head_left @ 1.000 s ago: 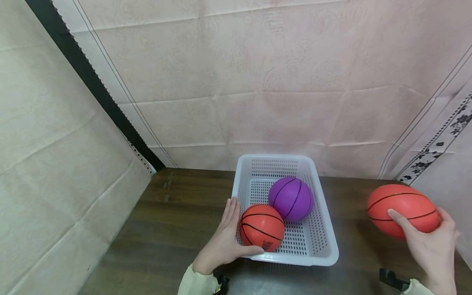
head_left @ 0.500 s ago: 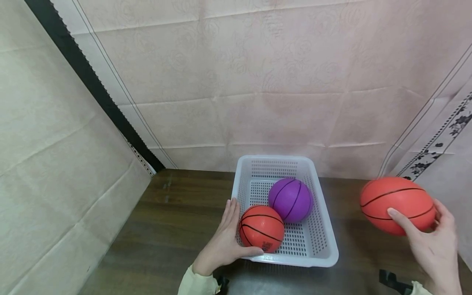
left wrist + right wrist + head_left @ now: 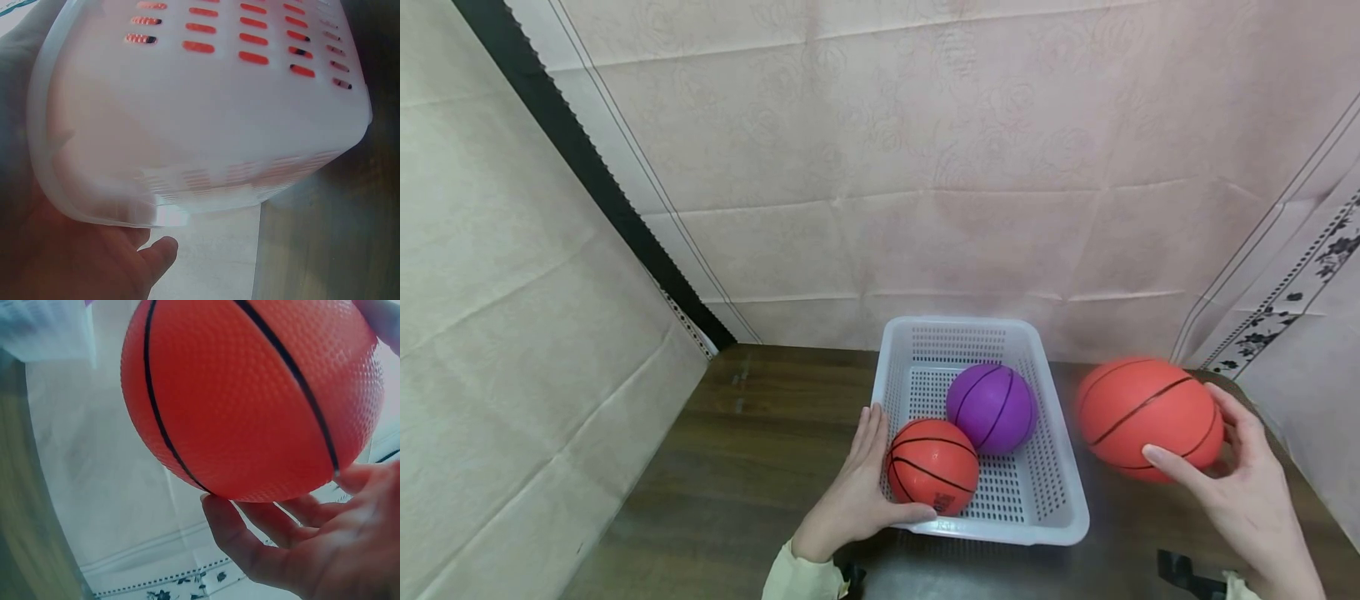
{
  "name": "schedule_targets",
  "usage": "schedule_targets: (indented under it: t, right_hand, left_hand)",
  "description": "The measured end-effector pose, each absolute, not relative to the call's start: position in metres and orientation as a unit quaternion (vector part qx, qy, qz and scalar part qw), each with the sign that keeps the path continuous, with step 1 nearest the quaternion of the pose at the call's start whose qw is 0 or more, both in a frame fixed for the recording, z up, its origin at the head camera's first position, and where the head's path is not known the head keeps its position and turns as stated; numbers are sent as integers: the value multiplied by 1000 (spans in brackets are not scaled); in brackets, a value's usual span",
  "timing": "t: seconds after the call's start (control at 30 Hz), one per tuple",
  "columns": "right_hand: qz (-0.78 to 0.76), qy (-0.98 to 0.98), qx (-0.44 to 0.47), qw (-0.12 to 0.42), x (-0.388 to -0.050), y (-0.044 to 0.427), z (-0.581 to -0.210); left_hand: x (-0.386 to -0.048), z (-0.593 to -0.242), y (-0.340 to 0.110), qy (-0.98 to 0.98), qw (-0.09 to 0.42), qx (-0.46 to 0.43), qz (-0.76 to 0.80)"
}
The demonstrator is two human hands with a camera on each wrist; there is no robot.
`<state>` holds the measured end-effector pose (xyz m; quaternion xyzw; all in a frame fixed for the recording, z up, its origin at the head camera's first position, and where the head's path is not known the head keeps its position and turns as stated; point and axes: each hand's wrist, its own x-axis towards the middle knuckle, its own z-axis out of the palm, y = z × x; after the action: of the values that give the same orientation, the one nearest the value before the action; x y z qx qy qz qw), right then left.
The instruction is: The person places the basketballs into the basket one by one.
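Note:
A white plastic basket (image 3: 1060, 508) stands on the table with a purple ball (image 3: 991, 408) and a smaller orange-red basketball (image 3: 932, 467) inside. My left hand (image 3: 857, 492) rests at its near left corner, fingers straight along the left side and thumb lying along the front rim. From the left wrist view, the basket's slotted wall (image 3: 187, 106) fills most of the picture, with red showing through the slots. To the right of the basket, my right hand (image 3: 1247, 475) holds a larger orange-red basketball (image 3: 1150, 417) above the table, fingers and thumb spread around its right side.
The dark wooden table (image 3: 760, 467) reaches back to a pale patterned cloth (image 3: 955, 167) hanging behind. More cloth (image 3: 550, 333) hangs on the left, beside a black strip (image 3: 595, 175). A flowered border (image 3: 1262, 329) runs down the right side.
My right hand has carried the larger basketball left, closer to the basket, and the ball has turned somewhat. The left hand, the basket and both balls inside have stayed in place.

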<state>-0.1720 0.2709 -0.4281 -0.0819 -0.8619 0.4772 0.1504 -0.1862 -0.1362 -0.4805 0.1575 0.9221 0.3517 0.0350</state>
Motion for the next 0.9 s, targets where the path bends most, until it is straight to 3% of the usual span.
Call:
schedule_targets:
  t: [0.43,0.67,0.9]
  right_hand:
    - [457,-879,5,136,-165,247,-414]
    - [444,-891,54,83,-163,229,-409]
    - [441,-889,104,69,-164,212,-412]
  left_hand:
    - [-186,-480,-136,923,39,154,352]
    - [-185,-479,-136,922,41,153,354]
    - [-186,-478,-135,925,41,153,346]
